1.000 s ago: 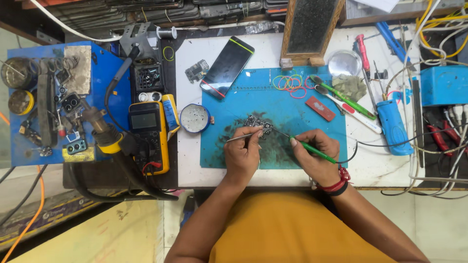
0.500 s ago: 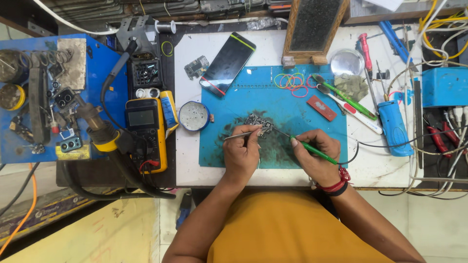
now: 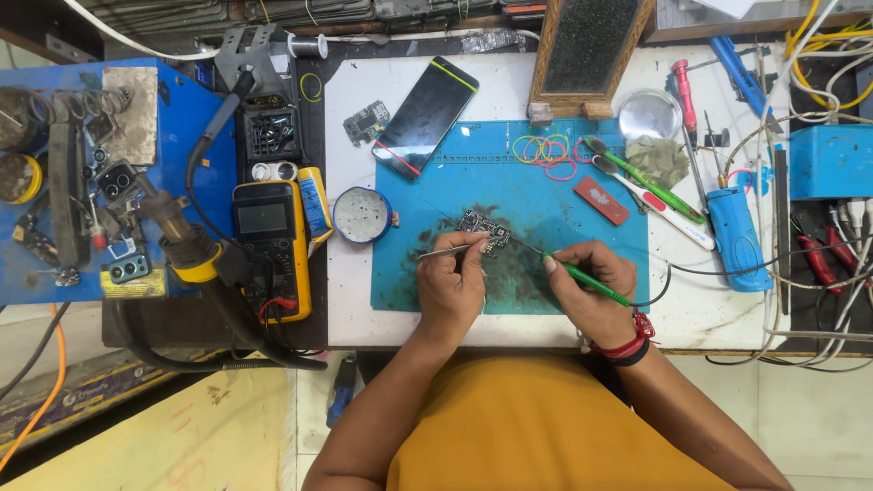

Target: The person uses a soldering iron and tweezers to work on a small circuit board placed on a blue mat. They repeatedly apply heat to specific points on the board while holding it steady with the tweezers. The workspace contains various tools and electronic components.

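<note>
While your left hand [image 3: 452, 284] pinches tweezers [image 3: 447, 251] and your right hand [image 3: 589, 293] grips the green soldering iron [image 3: 587, 281], the circuit board [image 3: 485, 227] lies just beyond both fingertips.

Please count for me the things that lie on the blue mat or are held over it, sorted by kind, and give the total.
Circuit board: 1
Tweezers, in the left hand: 1
Green-handled soldering iron, in the right hand: 1
Red flat piece: 1
Pile of rubber bands: 1
Total: 5
</note>
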